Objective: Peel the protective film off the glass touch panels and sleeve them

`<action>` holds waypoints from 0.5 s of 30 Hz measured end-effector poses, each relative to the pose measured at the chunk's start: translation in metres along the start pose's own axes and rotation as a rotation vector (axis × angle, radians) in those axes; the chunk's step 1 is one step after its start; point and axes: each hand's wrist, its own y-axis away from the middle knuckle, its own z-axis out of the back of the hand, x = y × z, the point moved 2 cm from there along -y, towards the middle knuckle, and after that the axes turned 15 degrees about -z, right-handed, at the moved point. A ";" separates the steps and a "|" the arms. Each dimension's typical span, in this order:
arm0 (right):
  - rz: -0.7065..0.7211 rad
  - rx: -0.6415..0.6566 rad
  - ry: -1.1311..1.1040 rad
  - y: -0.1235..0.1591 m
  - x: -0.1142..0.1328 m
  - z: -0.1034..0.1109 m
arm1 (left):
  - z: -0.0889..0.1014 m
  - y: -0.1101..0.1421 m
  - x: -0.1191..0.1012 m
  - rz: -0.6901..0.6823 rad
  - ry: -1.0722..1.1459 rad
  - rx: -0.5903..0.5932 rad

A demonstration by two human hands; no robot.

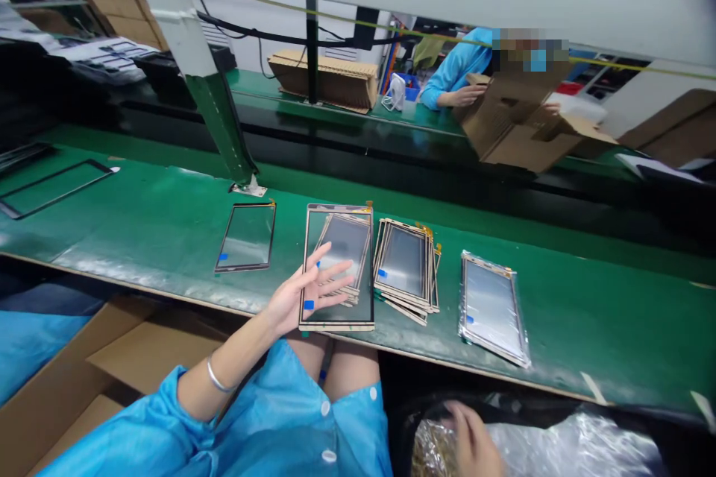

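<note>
My left hand (302,292) holds a large clear glass panel (358,227) tilted over the green bench (139,223), its spread fingers showing through the glass. Under the panel lies a small stack of similar panels (358,291). A thicker fanned stack (406,268) sits just to its right. My right hand (475,443) is low at the bottom edge, resting in crinkled plastic film (576,447) inside a dark bag. Its fingers are blurred and partly hidden.
A single panel (246,237) lies left of my hand and a film-wrapped panel (492,307) lies to the right. A black frame (56,186) rests far left. A green post (221,119) stands behind. Across the bench a person in blue handles a cardboard box (520,123). An open carton (83,380) sits below left.
</note>
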 end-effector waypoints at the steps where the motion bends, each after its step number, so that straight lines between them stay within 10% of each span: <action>1: -0.005 0.072 -0.086 0.000 0.015 -0.015 | -0.005 0.002 0.002 -0.014 -0.017 0.010; 7: 0.202 0.527 -0.177 -0.003 0.119 -0.072 | -0.020 0.019 0.003 -0.079 -0.092 0.089; 15: 0.582 0.409 0.225 -0.004 0.138 -0.057 | -0.026 0.033 0.002 -0.116 -0.215 0.114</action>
